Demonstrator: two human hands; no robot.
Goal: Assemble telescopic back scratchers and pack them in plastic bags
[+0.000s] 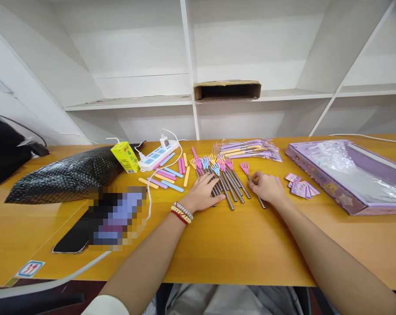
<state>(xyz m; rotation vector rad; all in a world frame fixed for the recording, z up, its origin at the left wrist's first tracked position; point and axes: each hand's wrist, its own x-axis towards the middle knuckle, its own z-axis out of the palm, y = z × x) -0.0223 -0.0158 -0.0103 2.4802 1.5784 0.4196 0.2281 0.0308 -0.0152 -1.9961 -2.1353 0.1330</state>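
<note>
A pile of back scratchers (229,179) with metal rods and small pink, blue and yellow hand-shaped heads lies mid-table. My left hand (204,191) rests over the left side of the pile, fingers spread, covering some rods. Just right of the pile, my right hand (266,187) pinches the rod of a single back scratcher (245,168) with a pink head, between thumb and fingers. Loose pastel handle tubes (166,176) in pink, yellow, blue and purple are scattered left of my left hand. Small printed cards (302,189) lie right of my right hand.
Bagged back scratchers (250,148) lie behind the pile. A purple display box (336,183) holding clear plastic bags is at right. Leftward are a power strip (160,156) with trailing cable, a yellow drink carton (125,157), a black package (66,173) and a phone (75,229). Shelves stand behind.
</note>
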